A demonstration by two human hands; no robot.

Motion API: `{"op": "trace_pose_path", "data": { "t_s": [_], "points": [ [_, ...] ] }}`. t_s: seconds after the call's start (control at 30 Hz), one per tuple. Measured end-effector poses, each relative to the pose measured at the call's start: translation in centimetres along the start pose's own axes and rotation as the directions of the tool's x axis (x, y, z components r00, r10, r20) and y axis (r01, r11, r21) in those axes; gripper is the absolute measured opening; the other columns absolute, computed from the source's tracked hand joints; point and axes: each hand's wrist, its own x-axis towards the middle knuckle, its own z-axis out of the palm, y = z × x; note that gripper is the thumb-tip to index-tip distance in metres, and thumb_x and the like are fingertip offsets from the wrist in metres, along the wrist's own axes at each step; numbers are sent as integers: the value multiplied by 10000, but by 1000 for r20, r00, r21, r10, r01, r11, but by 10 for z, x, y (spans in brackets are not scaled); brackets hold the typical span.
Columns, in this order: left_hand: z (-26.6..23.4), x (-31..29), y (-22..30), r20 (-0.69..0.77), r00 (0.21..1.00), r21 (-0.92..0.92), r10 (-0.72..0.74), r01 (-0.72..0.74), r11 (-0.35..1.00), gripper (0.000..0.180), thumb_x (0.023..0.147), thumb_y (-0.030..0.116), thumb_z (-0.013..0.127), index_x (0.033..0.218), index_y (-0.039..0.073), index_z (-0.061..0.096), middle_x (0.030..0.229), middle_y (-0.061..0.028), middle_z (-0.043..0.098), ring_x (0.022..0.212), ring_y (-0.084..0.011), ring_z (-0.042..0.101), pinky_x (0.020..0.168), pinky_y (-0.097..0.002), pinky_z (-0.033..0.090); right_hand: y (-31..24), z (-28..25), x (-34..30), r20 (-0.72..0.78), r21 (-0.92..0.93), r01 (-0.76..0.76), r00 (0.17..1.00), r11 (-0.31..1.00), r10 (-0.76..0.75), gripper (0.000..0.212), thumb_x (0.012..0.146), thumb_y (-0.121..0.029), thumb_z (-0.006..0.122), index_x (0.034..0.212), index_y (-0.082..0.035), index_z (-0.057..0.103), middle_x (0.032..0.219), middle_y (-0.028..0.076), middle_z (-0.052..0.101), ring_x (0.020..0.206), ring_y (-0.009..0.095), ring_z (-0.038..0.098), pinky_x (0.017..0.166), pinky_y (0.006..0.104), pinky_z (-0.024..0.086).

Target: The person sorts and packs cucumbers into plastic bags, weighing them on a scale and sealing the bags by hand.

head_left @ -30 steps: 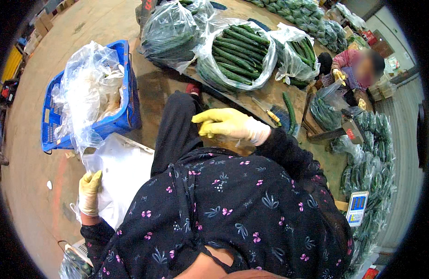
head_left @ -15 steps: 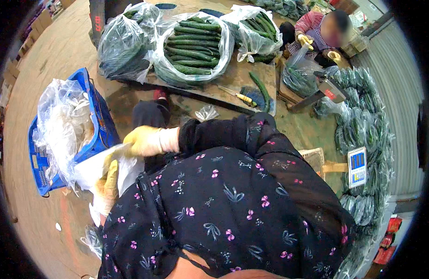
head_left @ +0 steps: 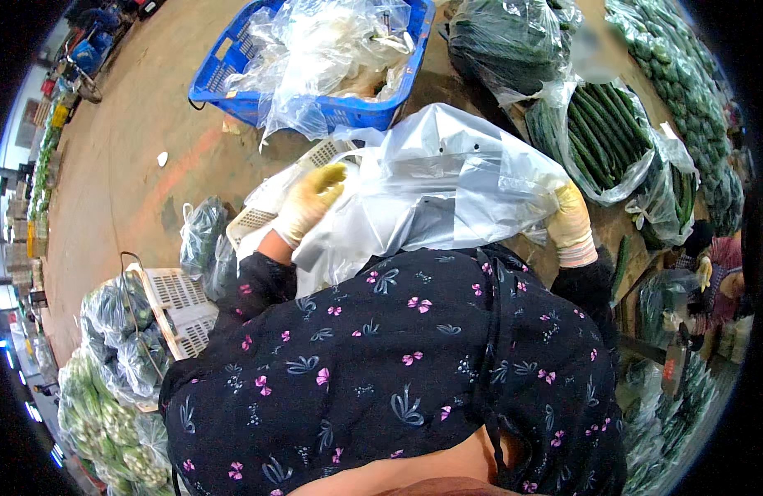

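Observation:
A large translucent white plastic bag (head_left: pixel 447 186) is spread wide across my front, with small dark holes near its upper edge. My right hand (head_left: pixel 571 221), in a yellow-coated glove, grips the bag's right end with bent fingers. At the opposite end my left hand (head_left: pixel 311 202), gloved the same way, has its fingers curled at the bag's edge; the film partly hides what lies under them. Beyond the bag stands a blue plastic crate (head_left: pixel 315 112) heaped with loose clear bags (head_left: pixel 327 50).
Bags of cucumbers (head_left: pixel 600 140) stand at the upper right, beside a dark full bag (head_left: pixel 514 50). A white slatted crate (head_left: pixel 179 302) is at the left, near bagged produce (head_left: pixel 117 331) and pale green vegetables (head_left: pixel 108 422). At the far right sits another person (head_left: pixel 724 281).
My view and body have turned left, so the blue crate now lies ahead and the cucumbers to the right. My hands have moved apart, spreading the bag wide.

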Motion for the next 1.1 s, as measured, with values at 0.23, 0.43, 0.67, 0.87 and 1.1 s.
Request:
{"op": "trace_pose_path", "data": {
  "t_s": [0.23, 0.43, 0.67, 0.87, 1.1],
  "points": [
    [65, 29, -30, 331, 934, 569, 133, -310, 762, 334, 744, 266, 606, 1040, 113, 620, 944, -114, 646, 867, -297, 611, 790, -387, 473, -7, 1, -10, 23, -27, -17, 1000, 999, 18, 446, 932, -281, 442, 1244, 37, 441, 1191, 122, 540, 1050, 243, 545, 923, 384, 436],
    [104, 2, -98, 404, 911, 556, 79, -313, 770, 211, 771, 295, 546, 824, 125, 660, 800, -101, 647, 769, -300, 614, 734, -416, 460, -2, -35, -28, -117, 135, -1, 993, 991, 16, 470, 932, -288, 433, 1284, 21, 394, 1250, 169, 495, 1099, 296, 516, 937, 433, 423],
    [119, -13, -88, 251, 966, 620, -66, -108, 777, 286, 817, 374, 540, 832, 108, 645, 801, -133, 642, 801, -335, 608, 813, -459, 417, 3, -29, 42, 748, 660, -443, 316, 607, -583, 411, 893, -281, 468, 1222, -35, 465, 1164, 185, 550, 1000, 278, 571, 840, 415, 482],
    [114, -31, -135, 237, 917, 641, -321, 101, 761, 385, 786, 419, 535, 966, 96, 640, 900, -169, 648, 874, -342, 609, 839, -437, 425, -30, -10, 56, 725, 681, -465, 320, 566, -610, 389, 889, -280, 464, 1196, -41, 486, 1144, 181, 559, 986, 273, 576, 836, 408, 481],
    [104, 6, -169, 437, 838, 534, -328, 52, 844, 403, 790, 440, 510, 893, 93, 686, 885, -148, 661, 826, -291, 626, 772, -416, 469, -81, 15, 17, 670, 743, -307, 339, 595, -661, 366, 885, -278, 460, 1164, -48, 511, 1121, 178, 569, 970, 267, 581, 831, 399, 481]
  ]
}}
